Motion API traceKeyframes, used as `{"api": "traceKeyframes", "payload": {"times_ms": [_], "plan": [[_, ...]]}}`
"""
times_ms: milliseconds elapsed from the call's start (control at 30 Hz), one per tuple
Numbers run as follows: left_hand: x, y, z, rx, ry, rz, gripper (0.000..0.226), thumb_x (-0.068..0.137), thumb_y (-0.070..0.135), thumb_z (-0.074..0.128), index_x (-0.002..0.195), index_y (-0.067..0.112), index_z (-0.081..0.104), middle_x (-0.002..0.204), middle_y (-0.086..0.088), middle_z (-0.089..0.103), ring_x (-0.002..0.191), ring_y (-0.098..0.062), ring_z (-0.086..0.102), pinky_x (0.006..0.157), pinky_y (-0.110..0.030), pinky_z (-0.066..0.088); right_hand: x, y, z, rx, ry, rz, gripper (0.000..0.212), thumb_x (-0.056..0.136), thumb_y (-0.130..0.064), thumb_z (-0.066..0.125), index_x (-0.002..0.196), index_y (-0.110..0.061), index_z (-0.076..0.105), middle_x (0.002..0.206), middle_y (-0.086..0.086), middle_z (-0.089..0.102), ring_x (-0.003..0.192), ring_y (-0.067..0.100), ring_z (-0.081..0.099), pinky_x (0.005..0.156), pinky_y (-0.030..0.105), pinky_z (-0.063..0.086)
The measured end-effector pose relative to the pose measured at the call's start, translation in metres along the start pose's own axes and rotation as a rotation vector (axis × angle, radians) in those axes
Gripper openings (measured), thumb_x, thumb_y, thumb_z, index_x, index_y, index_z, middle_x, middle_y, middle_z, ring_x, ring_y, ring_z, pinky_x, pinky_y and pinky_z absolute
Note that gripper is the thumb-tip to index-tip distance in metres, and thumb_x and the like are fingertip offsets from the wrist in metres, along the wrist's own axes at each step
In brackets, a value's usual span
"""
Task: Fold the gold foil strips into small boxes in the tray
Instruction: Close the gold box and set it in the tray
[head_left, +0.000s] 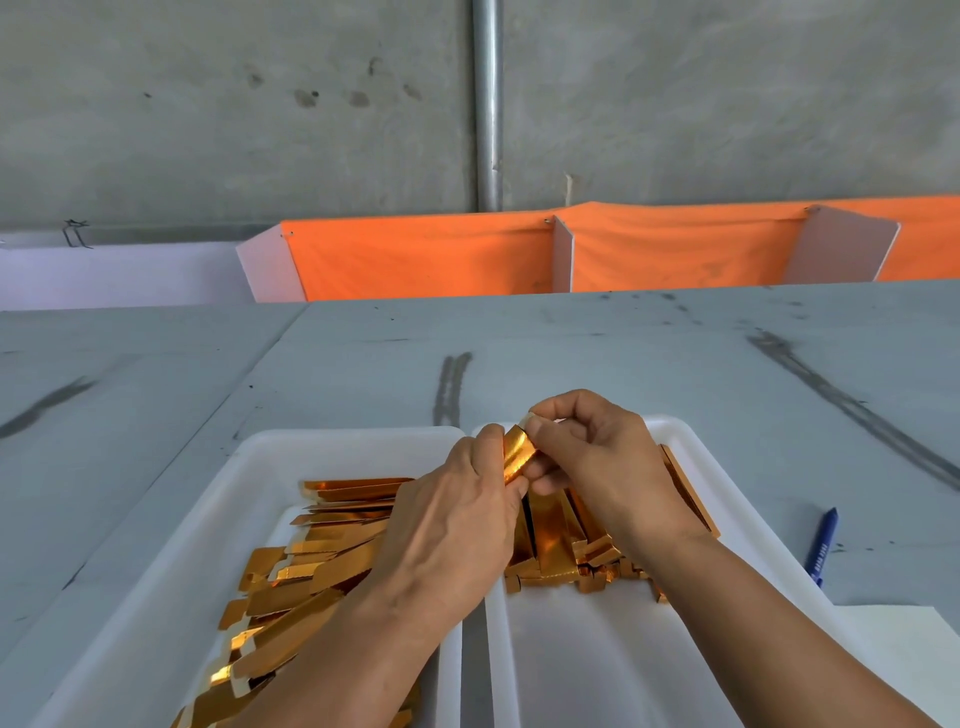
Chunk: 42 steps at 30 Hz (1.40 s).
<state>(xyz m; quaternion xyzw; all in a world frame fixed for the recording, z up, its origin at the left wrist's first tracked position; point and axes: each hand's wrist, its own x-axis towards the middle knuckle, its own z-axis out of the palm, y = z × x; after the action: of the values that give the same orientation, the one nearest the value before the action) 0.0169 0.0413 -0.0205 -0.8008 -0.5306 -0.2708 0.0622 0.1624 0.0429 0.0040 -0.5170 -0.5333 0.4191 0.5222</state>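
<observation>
Both hands meet above the gap between two white trays. My left hand (457, 514) and my right hand (597, 462) pinch one gold foil strip (517, 454) between their fingertips; the strip is bent into a short curved piece. Flat gold strips (311, 566) lie heaped in the left tray (249, 457). Folded gold boxes (566, 540) are piled at the far end of the right tray (675, 431), partly hidden by my right wrist.
A blue pen (823, 545) lies on the grey table right of the right tray, beside a white sheet (909, 649). Orange cloth with white dividers (563, 254) lines the table's far edge, below a concrete wall and a metal pipe (487, 104).
</observation>
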Motion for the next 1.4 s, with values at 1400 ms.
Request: {"api": "traceKeyframes", "payload": {"times_ms": [1400], "plan": [[-0.003,-0.003,-0.001,-0.085,-0.013,0.093,0.043,0.096,0.054,0.030,0.131,0.030,0.026,0.094,0.016,0.041,0.070,-0.003,0.048,0.060,-0.013,0.037,0.001,-0.013,-0.013,0.260,-0.100,0.222,0.010,0.088,-0.001,0.068,0.079,-0.004,0.068,0.070,0.019,0.070,0.052,0.019,0.067,0.045,0.021,0.055]]}}
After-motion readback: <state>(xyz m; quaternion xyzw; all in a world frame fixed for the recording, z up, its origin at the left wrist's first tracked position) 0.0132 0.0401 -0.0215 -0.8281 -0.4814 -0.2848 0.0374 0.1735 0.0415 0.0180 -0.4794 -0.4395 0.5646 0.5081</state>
